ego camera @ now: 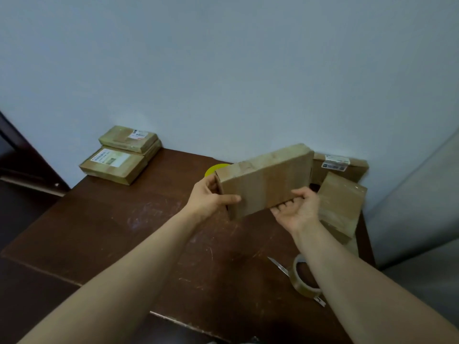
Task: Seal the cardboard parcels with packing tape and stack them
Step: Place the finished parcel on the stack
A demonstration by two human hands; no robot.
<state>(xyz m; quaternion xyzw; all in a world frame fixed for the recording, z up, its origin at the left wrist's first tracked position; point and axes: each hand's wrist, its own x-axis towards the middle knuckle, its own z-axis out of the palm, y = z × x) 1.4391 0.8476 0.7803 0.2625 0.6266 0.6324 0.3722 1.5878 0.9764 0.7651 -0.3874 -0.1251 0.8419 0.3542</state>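
I hold a flat cardboard parcel (267,181) tilted above the middle of the brown table (124,232). My left hand (211,194) grips its left end, thumb across the front face. My right hand (296,209) cups the lower right edge from beneath, fingers curled round it. A roll of clear packing tape (304,276) stands on edge at the front right, partly hidden by my right forearm. A stack of taped, labelled parcels (121,153) sits at the far left corner against the wall.
More cardboard parcels (340,204) lie piled at the table's right side, one with a label (335,162) against the wall. A yellow round thing (214,168) peeks out behind the held parcel. A blade or cutter (279,266) lies beside the tape. A dark door frame (15,155) stands at left.
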